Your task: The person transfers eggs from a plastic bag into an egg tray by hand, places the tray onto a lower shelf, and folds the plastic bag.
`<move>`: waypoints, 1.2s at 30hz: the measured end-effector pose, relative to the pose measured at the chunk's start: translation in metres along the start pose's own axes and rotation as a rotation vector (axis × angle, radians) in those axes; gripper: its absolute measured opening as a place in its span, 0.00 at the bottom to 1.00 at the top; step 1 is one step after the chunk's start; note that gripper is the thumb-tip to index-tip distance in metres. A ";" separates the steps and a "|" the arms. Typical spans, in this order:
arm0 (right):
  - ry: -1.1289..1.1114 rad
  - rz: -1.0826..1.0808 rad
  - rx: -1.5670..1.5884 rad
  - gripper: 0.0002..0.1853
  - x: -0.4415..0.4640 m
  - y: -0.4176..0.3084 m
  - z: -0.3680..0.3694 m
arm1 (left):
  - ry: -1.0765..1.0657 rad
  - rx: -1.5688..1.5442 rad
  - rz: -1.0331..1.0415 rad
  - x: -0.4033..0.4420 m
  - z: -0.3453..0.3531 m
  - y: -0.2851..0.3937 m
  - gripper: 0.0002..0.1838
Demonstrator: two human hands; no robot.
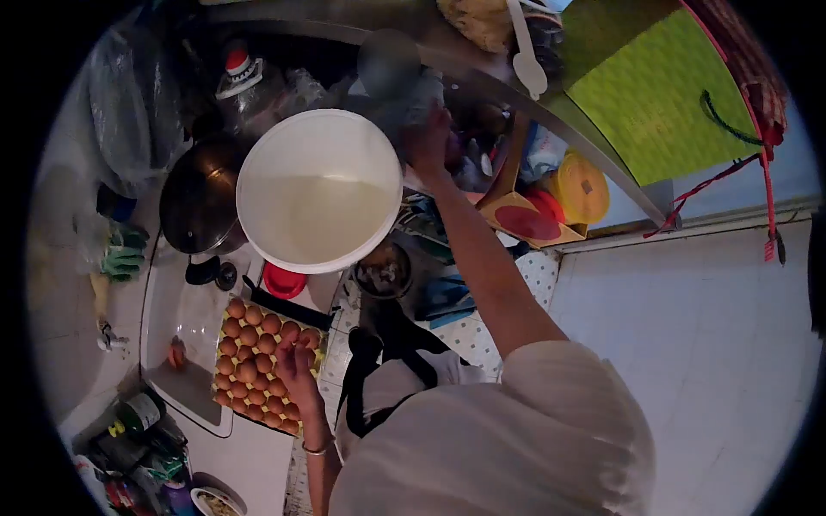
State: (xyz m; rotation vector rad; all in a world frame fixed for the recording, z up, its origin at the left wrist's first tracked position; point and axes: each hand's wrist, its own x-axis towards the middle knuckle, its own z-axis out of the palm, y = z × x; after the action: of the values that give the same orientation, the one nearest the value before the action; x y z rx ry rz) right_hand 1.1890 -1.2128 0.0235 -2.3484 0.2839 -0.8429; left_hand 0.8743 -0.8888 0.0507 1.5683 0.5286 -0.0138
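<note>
My left hand (297,365) is over the right side of a tray of brown eggs (247,371), its fingers apart and slightly bent. Whether the fingertips touch an egg I cannot tell. My right hand (428,138) is raised at the shelf under the metal counter, fingers closed by a blurred, greyish translucent thing (391,64) whose kind I cannot make out. Left of that hand stands a large white bucket (320,185) with a pale bottom. A red lid (284,281) lies between the bucket and the eggs.
A dark pot (202,196) stands left of the bucket, beside a white sink (182,378). At the right, a cardboard box (508,193) and a yellow-lidded tub (582,187) sit below the metal counter edge (594,159). A green bag (658,99) rests above them.
</note>
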 end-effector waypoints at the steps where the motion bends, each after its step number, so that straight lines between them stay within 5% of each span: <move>1: -0.028 0.026 -0.006 0.41 0.003 -0.003 0.000 | -0.004 0.003 0.003 0.001 -0.001 -0.001 0.14; 5: -0.034 0.051 -0.136 0.48 0.001 -0.007 0.006 | -0.009 -0.051 0.046 -0.003 -0.007 -0.017 0.14; 11: -0.074 0.289 -0.248 0.44 -0.013 -0.035 -0.007 | 0.003 -0.079 -0.039 -0.008 -0.013 -0.034 0.13; 13: 0.012 0.180 -0.357 0.41 -0.014 0.042 0.050 | -0.061 -0.049 0.030 -0.006 -0.016 -0.036 0.12; 17: -0.114 0.196 -0.273 0.35 0.011 0.025 -0.026 | -0.019 -0.131 -0.058 -0.002 -0.012 -0.023 0.13; 19: -0.022 0.151 -0.282 0.38 0.013 0.060 -0.025 | -0.004 -0.134 -0.021 0.002 -0.016 -0.030 0.13; 21: -0.365 0.093 -0.278 0.44 0.016 0.083 -0.035 | 0.022 -0.099 0.016 0.002 -0.014 -0.022 0.14; 25: -0.527 0.074 -0.026 0.54 0.019 0.076 -0.047 | 0.025 -0.019 0.037 0.004 -0.017 -0.029 0.13; 27: -0.601 -0.007 -0.295 0.61 0.014 0.072 -0.048 | -0.002 -0.076 0.023 0.000 -0.015 -0.029 0.13; 36: -0.383 -0.008 -0.387 0.63 0.004 0.054 -0.060 | -0.030 -0.105 0.028 -0.005 -0.001 -0.006 0.10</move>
State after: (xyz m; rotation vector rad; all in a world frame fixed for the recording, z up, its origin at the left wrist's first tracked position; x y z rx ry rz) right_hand 1.1542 -1.2857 0.0281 -2.8089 0.2943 -0.3445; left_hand 0.8677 -0.8896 0.0463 1.4711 0.4763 0.0113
